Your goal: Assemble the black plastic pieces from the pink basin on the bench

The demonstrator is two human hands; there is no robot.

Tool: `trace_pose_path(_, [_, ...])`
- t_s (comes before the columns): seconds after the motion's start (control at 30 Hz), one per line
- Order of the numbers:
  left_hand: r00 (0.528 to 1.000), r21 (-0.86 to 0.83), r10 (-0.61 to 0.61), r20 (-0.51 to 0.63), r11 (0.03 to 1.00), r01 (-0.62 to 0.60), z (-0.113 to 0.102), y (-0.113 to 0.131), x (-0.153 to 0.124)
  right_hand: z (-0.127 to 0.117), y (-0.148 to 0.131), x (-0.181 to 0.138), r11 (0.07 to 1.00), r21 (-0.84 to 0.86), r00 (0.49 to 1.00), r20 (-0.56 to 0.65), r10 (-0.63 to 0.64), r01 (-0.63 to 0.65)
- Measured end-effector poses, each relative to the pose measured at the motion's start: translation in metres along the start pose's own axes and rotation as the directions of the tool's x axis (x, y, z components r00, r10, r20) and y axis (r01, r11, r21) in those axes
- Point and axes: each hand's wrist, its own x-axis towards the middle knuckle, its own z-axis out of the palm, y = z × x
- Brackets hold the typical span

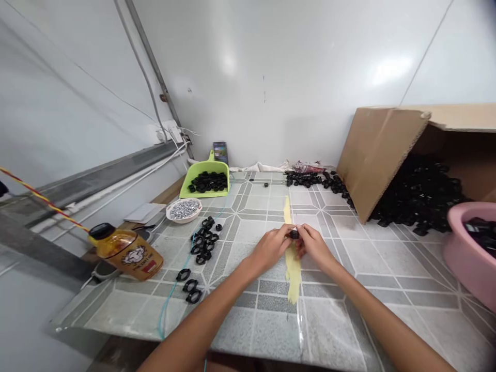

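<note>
My left hand (272, 246) and my right hand (312, 245) meet over a yellow strip (293, 281) on the table. Between their fingertips they hold a small black plastic part (294, 234). Both hands are closed on it, and my fingers hide much of its shape. To the left lie several black plastic rings (203, 242), some in a cluster and a few apart nearer the table's front edge. A white bowl (184, 221) of small shiny metal pieces stands behind them.
A green dustpan (186, 188) holds more black parts. At right, a cardboard box (372, 160) lies on its side, spilling black parts (418, 196), beside a pink tub (461, 248). A bottle (127, 253) stands at left. A light blue cord (170, 297) crosses the tabletop (267, 320).
</note>
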Motion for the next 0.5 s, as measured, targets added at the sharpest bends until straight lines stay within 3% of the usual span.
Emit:
trace_pose_path(0.2, [0.997, 0.122, -0.027, 0.068, 0.992, 0.018, -0.009, 0.005, 0.010, 0.001, -0.003, -0.008, 0.989, -0.060, 0.991, 0.006, -0.133, 0.133])
trace_pose_path(0.33, [0.994, 0.206, -0.085, 0.073, 0.976, 0.068, -0.023, 0.008, 0.001, 0.002, 0.000, -0.013, 0.976, -0.125, 0.983, -0.019, -0.183, 0.179])
trace_pose_path(0.43, [0.981, 0.292, -0.193, -0.003, 0.938, 0.186, -0.045, -0.002, -0.019, 0.001, 0.001, -0.012, 0.967, -0.148, 0.975, -0.056, -0.216, 0.206])
trace_pose_path(0.5, [0.941, 0.356, -0.314, -0.129, 0.871, 0.339, -0.065, -0.018, -0.033, 0.002, -0.003, -0.010, 0.960, -0.157, 0.965, -0.082, -0.248, 0.233])
